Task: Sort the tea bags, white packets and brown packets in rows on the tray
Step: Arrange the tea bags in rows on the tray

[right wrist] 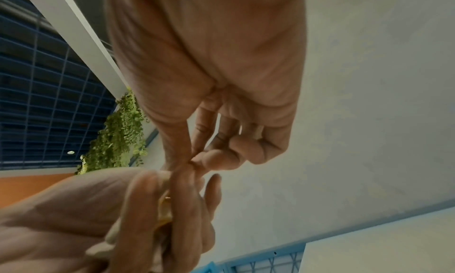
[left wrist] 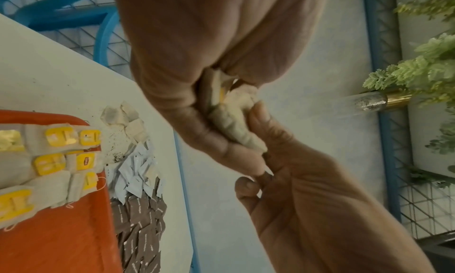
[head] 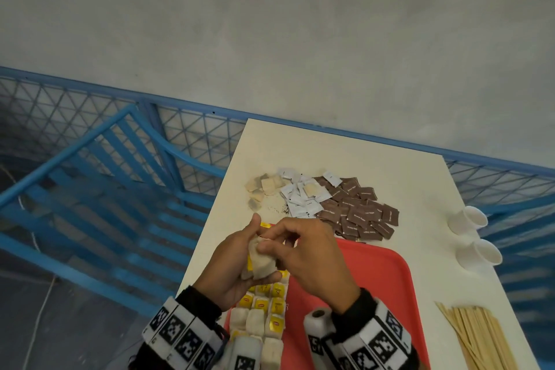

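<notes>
With the left hand (head: 237, 261) cupping a small bunch of tea bags (head: 261, 261) above the tray (head: 375, 273) and the right hand (head: 303, 252) pinching one, peel it off gently so none tear or tangle.

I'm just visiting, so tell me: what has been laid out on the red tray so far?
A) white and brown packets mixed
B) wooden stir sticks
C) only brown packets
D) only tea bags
D: the red tray carries only rows of tea bags with yellow tags, while the white packets and brown packets lie in piles on the table beyond it.
</notes>
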Available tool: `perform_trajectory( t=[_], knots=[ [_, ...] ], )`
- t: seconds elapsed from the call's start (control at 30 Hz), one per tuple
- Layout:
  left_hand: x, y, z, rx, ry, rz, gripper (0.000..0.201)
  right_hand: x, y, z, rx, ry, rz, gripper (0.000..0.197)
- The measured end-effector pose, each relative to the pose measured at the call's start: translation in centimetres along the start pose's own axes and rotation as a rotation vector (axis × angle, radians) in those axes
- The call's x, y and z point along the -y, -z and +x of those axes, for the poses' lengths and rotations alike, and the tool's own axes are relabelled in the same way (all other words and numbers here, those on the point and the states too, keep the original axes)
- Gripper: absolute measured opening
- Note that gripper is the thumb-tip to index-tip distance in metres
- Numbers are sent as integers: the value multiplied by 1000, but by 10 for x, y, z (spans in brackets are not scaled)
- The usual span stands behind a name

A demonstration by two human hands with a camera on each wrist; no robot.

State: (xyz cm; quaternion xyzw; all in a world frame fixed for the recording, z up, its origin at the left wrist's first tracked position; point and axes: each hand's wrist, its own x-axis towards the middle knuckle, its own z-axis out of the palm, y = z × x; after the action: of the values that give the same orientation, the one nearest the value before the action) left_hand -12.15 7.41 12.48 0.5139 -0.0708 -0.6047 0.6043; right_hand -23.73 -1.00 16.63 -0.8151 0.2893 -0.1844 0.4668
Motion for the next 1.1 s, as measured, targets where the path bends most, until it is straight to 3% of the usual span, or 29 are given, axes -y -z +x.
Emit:
perform_trajectory(
  t=[0.13, 0.3, 0.37, 0.43, 0.53, 0.7, 0.87, 1.0, 1.1],
  knots=[
    [-5, -2, -4, -83, -100, 77, 50, -4, 21, 4, -89, -42, 203, 11],
    [-21, -12, -13, -440, -577, 317, 25, -5, 42, 7, -244, -53, 259, 11],
    [-26, -29, -18, -421, -748, 418, 16, -5, 41, 9, -303, -43, 234, 10],
    [-26, -44, -21, -371, -824, 495, 5, -4, 40, 10, -363, -36, 243, 10],
    [-18, -55, -21, -319, -804, 515, 13, 0, 39, 9, -404, -30, 249, 12],
    [-20, -64, -24, -254, -785, 410, 9, 9, 36, 4, -283, 14, 275, 19],
    [-30, -52, -20, -163, -604, 221, 21, 7, 47, 3, -314, 37, 318, 12],
    [-39, -47, -25, -72, -580, 291, 9, 9, 54, 7, -254, 75, 208, 3],
    [-43, -43, -27, -47, -516, 383, 7, 11, 59, 13, -297, 96, 230, 5]
  ],
)
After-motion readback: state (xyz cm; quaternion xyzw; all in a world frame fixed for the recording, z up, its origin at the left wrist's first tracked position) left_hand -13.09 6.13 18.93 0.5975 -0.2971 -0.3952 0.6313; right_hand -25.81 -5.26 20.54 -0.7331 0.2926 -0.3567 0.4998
